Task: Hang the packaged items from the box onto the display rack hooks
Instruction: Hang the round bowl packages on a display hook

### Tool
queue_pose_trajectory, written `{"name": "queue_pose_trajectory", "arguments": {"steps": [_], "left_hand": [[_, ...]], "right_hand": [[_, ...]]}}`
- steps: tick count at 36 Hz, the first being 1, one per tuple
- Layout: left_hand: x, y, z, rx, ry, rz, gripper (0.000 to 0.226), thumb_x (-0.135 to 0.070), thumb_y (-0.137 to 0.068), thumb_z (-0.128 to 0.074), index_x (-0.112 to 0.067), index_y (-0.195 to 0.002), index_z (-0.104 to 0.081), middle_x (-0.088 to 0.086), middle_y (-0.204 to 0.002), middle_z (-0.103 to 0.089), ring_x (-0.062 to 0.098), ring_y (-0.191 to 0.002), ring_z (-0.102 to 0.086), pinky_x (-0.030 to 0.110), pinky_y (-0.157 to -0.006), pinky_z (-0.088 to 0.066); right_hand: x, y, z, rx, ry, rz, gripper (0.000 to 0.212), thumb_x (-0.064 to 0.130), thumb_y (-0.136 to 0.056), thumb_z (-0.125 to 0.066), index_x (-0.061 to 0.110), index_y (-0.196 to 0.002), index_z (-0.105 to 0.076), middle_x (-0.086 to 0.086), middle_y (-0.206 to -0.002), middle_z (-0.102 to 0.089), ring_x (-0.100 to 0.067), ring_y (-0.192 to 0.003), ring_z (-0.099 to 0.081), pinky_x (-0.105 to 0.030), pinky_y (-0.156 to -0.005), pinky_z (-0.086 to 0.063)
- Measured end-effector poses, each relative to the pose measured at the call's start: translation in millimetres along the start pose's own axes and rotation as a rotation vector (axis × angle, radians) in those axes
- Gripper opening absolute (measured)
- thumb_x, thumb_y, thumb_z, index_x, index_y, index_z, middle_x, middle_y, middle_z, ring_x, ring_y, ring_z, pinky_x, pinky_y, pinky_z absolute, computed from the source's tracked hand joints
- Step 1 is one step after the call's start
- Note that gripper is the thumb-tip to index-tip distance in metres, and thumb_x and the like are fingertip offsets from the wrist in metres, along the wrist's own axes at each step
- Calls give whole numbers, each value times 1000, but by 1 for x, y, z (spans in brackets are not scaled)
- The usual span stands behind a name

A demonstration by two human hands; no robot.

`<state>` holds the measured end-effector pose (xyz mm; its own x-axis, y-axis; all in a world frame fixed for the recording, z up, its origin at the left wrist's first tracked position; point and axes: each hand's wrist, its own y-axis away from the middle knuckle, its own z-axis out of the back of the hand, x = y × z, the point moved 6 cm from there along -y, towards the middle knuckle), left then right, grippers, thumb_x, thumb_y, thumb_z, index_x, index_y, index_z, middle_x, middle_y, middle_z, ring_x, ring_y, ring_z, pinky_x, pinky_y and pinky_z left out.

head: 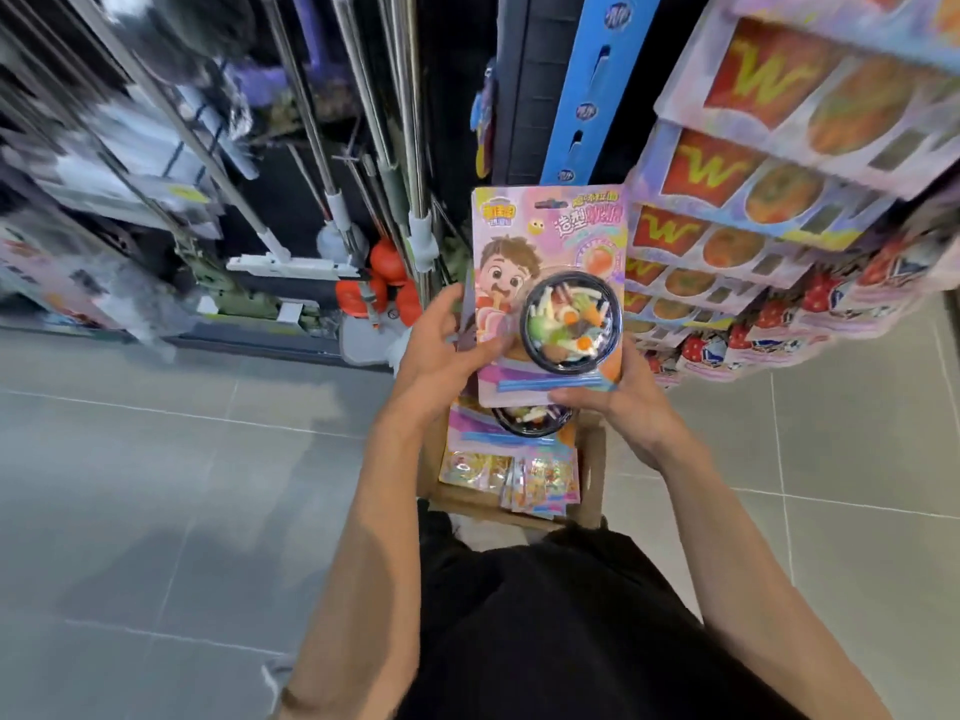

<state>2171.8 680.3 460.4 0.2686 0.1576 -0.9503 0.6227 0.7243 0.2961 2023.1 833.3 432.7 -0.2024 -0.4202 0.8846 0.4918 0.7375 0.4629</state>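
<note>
My left hand [441,350] grips the left edge of a pink card toy pack with a black plastic bowl [550,298]; my right hand [618,402] pinches its bottom corner; just under my hands sits the brown cardboard box [592,475] holding more packs; right of my hands hang rows of pink packs [769,163].

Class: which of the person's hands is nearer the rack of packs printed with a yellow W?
Right. The right hand grips the held pack on the side facing the rack; the left hand grips the far side.
</note>
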Motion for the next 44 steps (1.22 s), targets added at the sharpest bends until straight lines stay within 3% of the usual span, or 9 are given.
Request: {"name": "queue_pose_trajectory", "arguments": {"steps": [8,16,19,24,27,30,35,39,44], "left_hand": [[-34,-21,-10,-23,81,-183,53,-6,-92,-68,-26,-138,-51,-5,-129,-67,8,-121,-62,25,-98,-51],[-45,-39,-13,-39,29,-230,63,-6,-96,-61,-31,-148,-36,-26,-135,-52,-12,-121,-54,9,-91,-46],[-38,-42,-4,-93,-12,-226,57,-15,-98,-61,-30,-148,-39,-10,-141,-56,0,-126,-55,20,-97,-50],[-31,-47,15,-154,-61,-228,49,-19,-98,-61,-40,-140,-47,-3,-140,-58,14,-129,-56,48,-104,-50],[-37,-53,9,-100,-88,-247,51,-16,-98,-61,-24,-146,-45,-4,-140,-58,12,-129,-55,43,-105,-50],[-44,-55,-2,-44,-102,-273,49,-12,-99,-59,-20,-146,-44,-24,-133,-58,-5,-124,-54,20,-101,-49],[-36,-59,-15,0,-104,-263,51,-22,-103,-54,-26,-151,-37,-6,-149,-50,9,-137,-47,42,-113,-42],[-39,-62,-18,-12,-102,-259,54,-24,-105,-50,-24,-155,-30,-7,-158,-37,5,-145,-34,38,-119,-33],[-44,-72,-20,-5,-176,-283,56,-29,-106,-47,-30,-157,-25,-11,-161,-32,3,-148,-28,42,-121,-30]], "right_hand": [[21,-21,6,-47,-45,35,88,27,-47,-100,31,-124,-56,5,-121,-71,-16,-115,-65,-49,-101,-53],[34,-38,6,-47,-23,70,63,1,-68,-88,30,-116,-59,7,-111,-74,-8,-106,-69,-34,-91,-57],[37,-43,-5,12,-11,75,63,2,-71,-87,22,-124,-58,8,-112,-74,-1,-101,-70,-17,-80,-55],[33,-53,-21,23,-18,69,67,5,-71,-88,30,-123,-54,11,-117,-70,4,-103,-67,-15,-81,-53],[27,-57,-21,-15,-57,39,67,8,-70,-90,30,-123,-55,9,-118,-70,3,-102,-67,-18,-82,-54],[22,-56,-14,-56,-76,32,61,8,-71,-88,30,-118,-57,14,-110,-72,4,-100,-68,-15,-78,-54],[18,-54,0,-78,-77,40,54,10,-76,-85,30,-117,-57,8,-109,-74,-3,-101,-70,-22,-84,-56],[19,-57,4,-88,-87,51,59,14,-78,-85,23,-128,-56,1,-118,-73,-15,-112,-69,-39,-96,-55],[24,-61,0,-78,-107,62,55,10,-82,-80,20,-130,-56,1,-118,-74,-13,-110,-69,-40,-97,-56]]}}
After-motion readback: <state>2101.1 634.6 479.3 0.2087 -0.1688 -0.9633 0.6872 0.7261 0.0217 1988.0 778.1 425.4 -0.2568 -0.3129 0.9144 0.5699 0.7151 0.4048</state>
